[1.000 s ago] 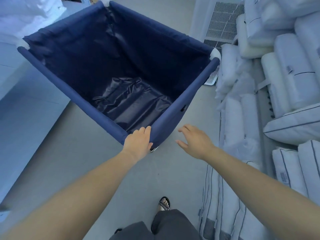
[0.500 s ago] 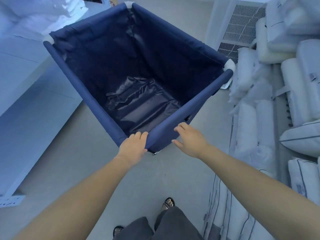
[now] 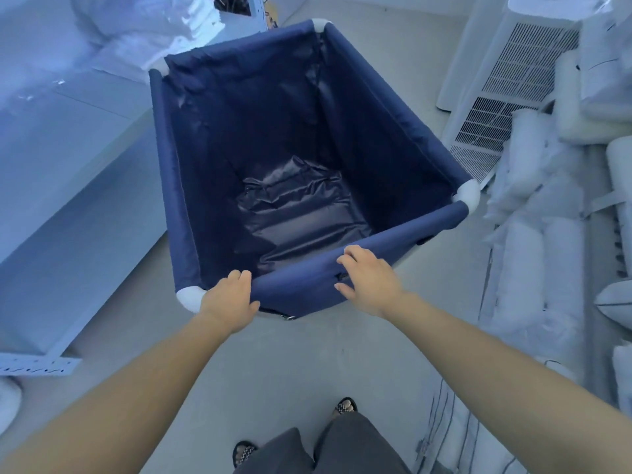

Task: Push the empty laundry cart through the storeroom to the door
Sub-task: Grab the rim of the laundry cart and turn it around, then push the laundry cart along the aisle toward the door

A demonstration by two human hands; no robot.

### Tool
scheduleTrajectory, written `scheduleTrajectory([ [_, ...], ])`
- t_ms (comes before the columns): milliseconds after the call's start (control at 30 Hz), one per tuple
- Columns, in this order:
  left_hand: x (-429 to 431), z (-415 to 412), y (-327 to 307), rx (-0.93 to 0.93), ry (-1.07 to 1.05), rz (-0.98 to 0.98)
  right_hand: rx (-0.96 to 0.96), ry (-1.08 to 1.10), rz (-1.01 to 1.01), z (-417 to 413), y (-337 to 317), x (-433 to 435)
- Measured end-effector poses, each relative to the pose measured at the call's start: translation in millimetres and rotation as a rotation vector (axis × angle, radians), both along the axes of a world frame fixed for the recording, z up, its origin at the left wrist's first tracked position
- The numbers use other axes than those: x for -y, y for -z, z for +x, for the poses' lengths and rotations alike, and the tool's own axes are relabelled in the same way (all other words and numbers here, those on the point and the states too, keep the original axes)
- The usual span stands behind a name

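A navy fabric laundry cart [image 3: 178, 186] with white corner joints stands on the grey floor straight ahead. Its inside is empty, with only a wrinkled dark liner at the bottom. My left hand [image 3: 227, 301] grips the near rail close to the near-left corner. My right hand [image 3: 369, 278] is wrapped over the same rail further right. Both arms are stretched out toward the cart. No door is in view.
A low white shelf unit [image 3: 68, 186] with stacked linen runs along the left. A white vented appliance [image 3: 506, 90] stands at the far right, close to the cart's right corner. Bagged white pillows [image 3: 540, 254] are piled along the right. Grey floor [image 3: 376, 29] continues beyond the cart.
The cart has swung round so its near rail faces me instead of a corner. My right hand, free a second ago, now grips that rail. My left hand stays on the rail.
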State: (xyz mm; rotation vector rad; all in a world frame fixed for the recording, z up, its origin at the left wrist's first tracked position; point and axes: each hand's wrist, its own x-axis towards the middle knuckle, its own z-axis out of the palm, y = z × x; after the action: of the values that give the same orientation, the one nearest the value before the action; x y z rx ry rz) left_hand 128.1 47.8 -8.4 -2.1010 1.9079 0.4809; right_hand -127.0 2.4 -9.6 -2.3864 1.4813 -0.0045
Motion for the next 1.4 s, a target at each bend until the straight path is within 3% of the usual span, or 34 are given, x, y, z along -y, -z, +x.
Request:
scheduleTrajectory([
  [133,-4,-3,8,-0.097,0.038,-0.057,-0.002,-0.067,-0.048,13,6,0],
  [367,-29,18,24,0.013,-0.07,-0.176,-0.024,-0.052,0.033,30,27,-5],
  [767,-75,70,41,-0.032,-0.049,-0.266,-0.043,0.043,-0.038,67,44,-52],
  [1400,-123,218,23,-0.273,0.098,-0.067,-0.065,0.219,0.071,185,32,-154],
])
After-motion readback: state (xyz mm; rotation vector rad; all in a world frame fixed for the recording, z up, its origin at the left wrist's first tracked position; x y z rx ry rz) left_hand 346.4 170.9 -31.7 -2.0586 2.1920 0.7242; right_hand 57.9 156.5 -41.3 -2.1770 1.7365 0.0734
